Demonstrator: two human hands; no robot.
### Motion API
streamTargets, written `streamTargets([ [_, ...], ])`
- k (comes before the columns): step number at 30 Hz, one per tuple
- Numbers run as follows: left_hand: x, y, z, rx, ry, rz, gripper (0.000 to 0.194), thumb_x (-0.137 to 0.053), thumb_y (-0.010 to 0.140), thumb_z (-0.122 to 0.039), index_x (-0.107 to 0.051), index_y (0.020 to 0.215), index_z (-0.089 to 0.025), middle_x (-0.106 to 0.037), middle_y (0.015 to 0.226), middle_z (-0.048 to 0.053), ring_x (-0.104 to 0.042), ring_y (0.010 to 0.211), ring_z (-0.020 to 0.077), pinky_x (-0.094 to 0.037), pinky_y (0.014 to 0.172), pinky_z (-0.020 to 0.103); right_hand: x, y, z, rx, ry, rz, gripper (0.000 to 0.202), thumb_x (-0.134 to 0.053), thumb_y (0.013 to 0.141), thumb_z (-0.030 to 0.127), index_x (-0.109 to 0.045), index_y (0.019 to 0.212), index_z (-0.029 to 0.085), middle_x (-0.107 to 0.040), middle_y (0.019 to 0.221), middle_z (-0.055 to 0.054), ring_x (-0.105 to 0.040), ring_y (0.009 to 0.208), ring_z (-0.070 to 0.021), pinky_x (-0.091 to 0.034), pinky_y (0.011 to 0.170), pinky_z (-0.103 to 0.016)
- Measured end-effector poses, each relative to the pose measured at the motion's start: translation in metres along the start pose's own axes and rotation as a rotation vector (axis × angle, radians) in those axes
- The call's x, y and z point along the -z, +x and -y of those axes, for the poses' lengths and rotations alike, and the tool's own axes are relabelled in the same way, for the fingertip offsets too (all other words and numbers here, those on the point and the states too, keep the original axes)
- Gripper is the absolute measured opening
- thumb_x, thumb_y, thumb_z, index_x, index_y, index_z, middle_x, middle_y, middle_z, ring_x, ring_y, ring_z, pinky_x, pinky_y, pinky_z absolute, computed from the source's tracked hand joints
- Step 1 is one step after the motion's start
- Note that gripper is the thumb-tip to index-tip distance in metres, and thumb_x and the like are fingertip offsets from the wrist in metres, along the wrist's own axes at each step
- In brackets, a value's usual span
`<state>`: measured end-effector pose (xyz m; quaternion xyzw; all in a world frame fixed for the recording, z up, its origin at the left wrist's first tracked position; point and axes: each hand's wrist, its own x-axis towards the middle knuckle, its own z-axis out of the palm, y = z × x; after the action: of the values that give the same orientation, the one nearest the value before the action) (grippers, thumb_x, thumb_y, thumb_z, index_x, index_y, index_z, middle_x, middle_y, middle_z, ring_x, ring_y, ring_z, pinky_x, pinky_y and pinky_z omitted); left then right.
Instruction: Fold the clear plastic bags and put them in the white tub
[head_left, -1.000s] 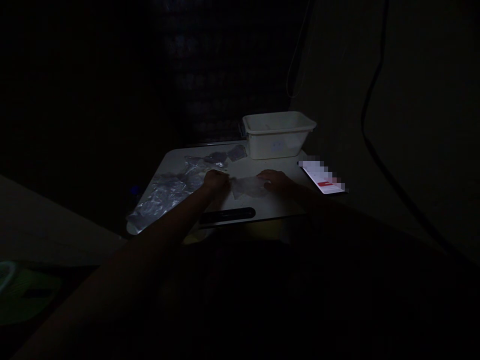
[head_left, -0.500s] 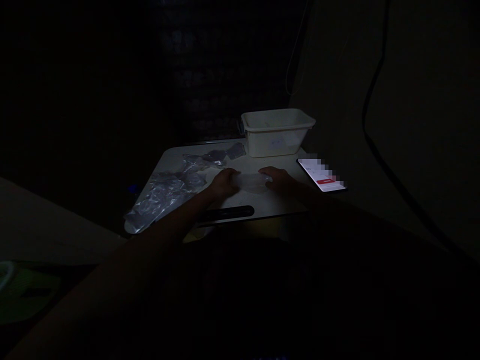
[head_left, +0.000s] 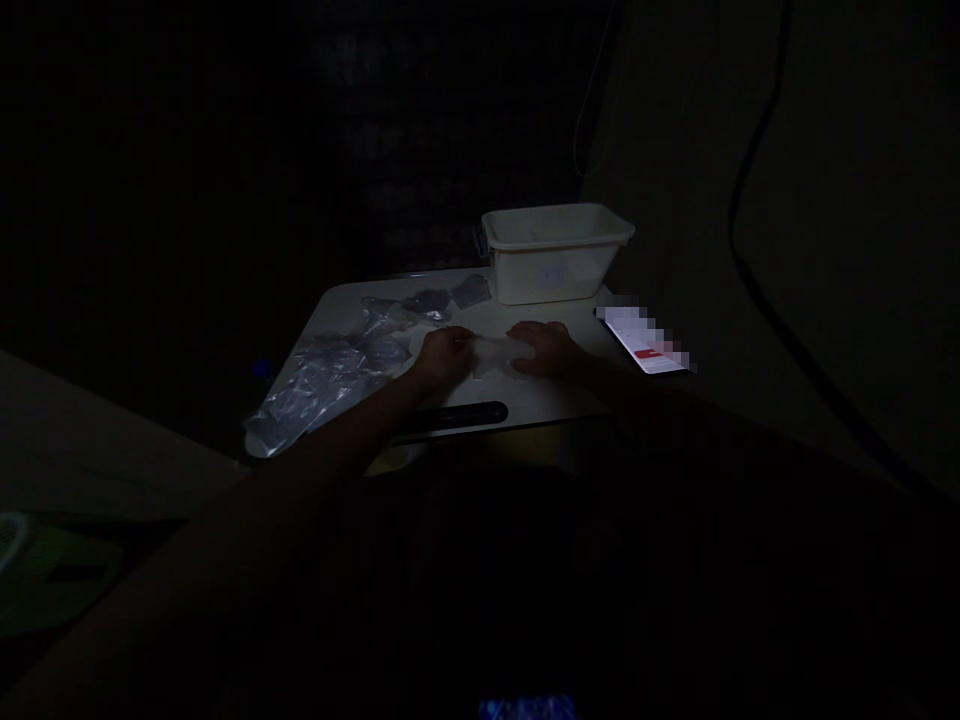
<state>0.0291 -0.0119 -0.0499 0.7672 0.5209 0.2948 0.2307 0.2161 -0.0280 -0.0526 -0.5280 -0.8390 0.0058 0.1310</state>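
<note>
A small translucent plastic bag (head_left: 495, 357) lies low over the white table (head_left: 551, 400), between my two hands. My left hand (head_left: 444, 356) pinches its left edge with closed fingers. At its right side, my right hand (head_left: 546, 349) has thumb and fingers spread apart, touching the plastic. Crumpled clear plastic bags (head_left: 322, 380) cover the left part of the table, and smaller packets (head_left: 429, 304) reach toward its back edge. The light is very dim, and the bag's contents cannot be made out.
A white open bin (head_left: 555, 275) stands at the table's back right. A lit phone (head_left: 643, 342) lies at the right edge. The table has a dark handle slot (head_left: 465, 414) at its front. A black cable (head_left: 772, 330) hangs at right; a green basket (head_left: 60, 580) is lower left.
My right hand's fingers have spread and shifted over the plastic, which now looks flatter and narrower. My left hand has moved slightly left. The whole view has shifted a little.
</note>
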Motion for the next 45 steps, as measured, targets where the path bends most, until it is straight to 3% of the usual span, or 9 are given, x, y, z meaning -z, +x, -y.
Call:
streamTargets([
  [5,-0.002,0.001,-0.007,-0.044,0.166,-0.029,0.022,-0.047,0.065,-0.02,-0.063,0.077,-0.012,-0.064,0.08,0.006,-0.057,0.072,0.0156,-0.043,0.067,0.023,0.001,0.002,0.023,0.108,-0.048,-0.073,0.054,-0.048,0.064,0.044,-0.046,0.109,0.014,-0.045,0.117,-0.011,-0.036,0.107,-0.0243,-0.015,0.089,-0.043],
  [11,-0.003,-0.001,-0.009,-0.06,0.175,-0.018,0.022,-0.048,0.066,-0.023,-0.063,0.078,-0.012,-0.064,0.077,0.005,-0.057,0.067,0.0136,-0.043,0.064,0.021,0.003,0.005,0.036,0.089,-0.138,-0.097,0.029,-0.042,0.071,0.026,-0.056,0.093,0.015,-0.057,0.098,-0.008,-0.045,0.093,-0.0209,-0.017,0.084,-0.037],
  [15,-0.004,-0.001,-0.008,-0.086,0.224,-0.002,0.026,-0.048,0.066,-0.019,-0.06,0.087,-0.012,-0.063,0.082,0.005,-0.057,0.07,0.0129,-0.043,0.065,0.021,0.005,0.006,0.036,0.081,-0.149,-0.088,0.024,-0.037,0.073,0.019,-0.06,0.082,0.015,-0.06,0.089,-0.007,-0.046,0.087,-0.0193,-0.02,0.078,-0.034],
  [19,-0.004,-0.001,-0.008,-0.19,0.455,0.016,0.029,-0.046,0.066,-0.02,-0.057,0.091,-0.013,-0.059,0.091,0.007,-0.054,0.081,0.0156,-0.041,0.072,0.024,0.003,0.006,0.036,0.132,-0.135,-0.116,0.024,-0.038,0.072,0.02,-0.06,0.081,0.015,-0.06,0.086,-0.007,-0.046,0.085,-0.0186,-0.02,0.076,-0.033],
  [23,-0.004,-0.002,-0.009,-0.284,0.712,0.082,0.026,-0.04,0.069,-0.019,-0.057,0.087,-0.013,-0.058,0.086,0.009,-0.054,0.081,0.019,-0.041,0.068,0.028,0.001,0.004,0.035,0.184,-0.121,-0.148,0.022,-0.039,0.071,0.02,-0.06,0.078,0.015,-0.061,0.082,-0.006,-0.047,0.083,-0.0179,-0.021,0.074,-0.032],
  [28,-0.006,-0.002,-0.013,-0.312,0.839,0.08,0.027,-0.037,0.07,-0.018,-0.057,0.088,-0.013,-0.057,0.086,0.01,-0.053,0.083,0.0209,-0.04,0.069,0.031,0.001,0.0,0.033,0.226,-0.094,-0.163,0.022,-0.038,0.071,0.018,-0.059,0.076,0.014,-0.061,0.08,-0.005,-0.048,0.081,-0.0164,-0.021,0.073,-0.031],
  [34,-0.006,0.001,-0.01,-0.3,0.779,0.11,0.027,-0.037,0.069,-0.017,-0.056,0.088,-0.014,-0.058,0.087,0.009,-0.053,0.083,0.0197,-0.04,0.069,0.029,0.002,-0.001,0.03,0.226,-0.068,-0.139,0.022,-0.039,0.07,0.02,-0.06,0.076,0.014,-0.061,0.08,-0.006,-0.049,0.081,-0.0167,-0.022,0.074,-0.031],
  [39,0.006,0.007,0.003,-0.339,0.531,0.188,0.033,-0.044,0.064,-0.02,-0.054,0.094,-0.013,-0.058,0.094,0.007,-0.052,0.088,0.0163,-0.039,0.077,0.024,0.003,-0.004,0.034,0.251,0.001,-0.105,0.024,-0.042,0.069,0.026,-0.061,0.081,0.016,-0.061,0.086,-0.006,-0.05,0.086,-0.0172,-0.024,0.076,-0.031],
  [45,0.018,0.002,0.007,-0.153,0.335,0.094,0.034,-0.037,0.071,-0.024,-0.054,0.097,-0.01,-0.057,0.1,0.01,-0.053,0.09,0.0177,-0.04,0.078,0.026,0.003,-0.003,0.033,0.227,0.239,-0.086,0.03,-0.037,0.068,0.017,-0.062,0.084,0.015,-0.063,0.088,-0.004,-0.054,0.084,-0.0138,-0.032,0.077,-0.028],
])
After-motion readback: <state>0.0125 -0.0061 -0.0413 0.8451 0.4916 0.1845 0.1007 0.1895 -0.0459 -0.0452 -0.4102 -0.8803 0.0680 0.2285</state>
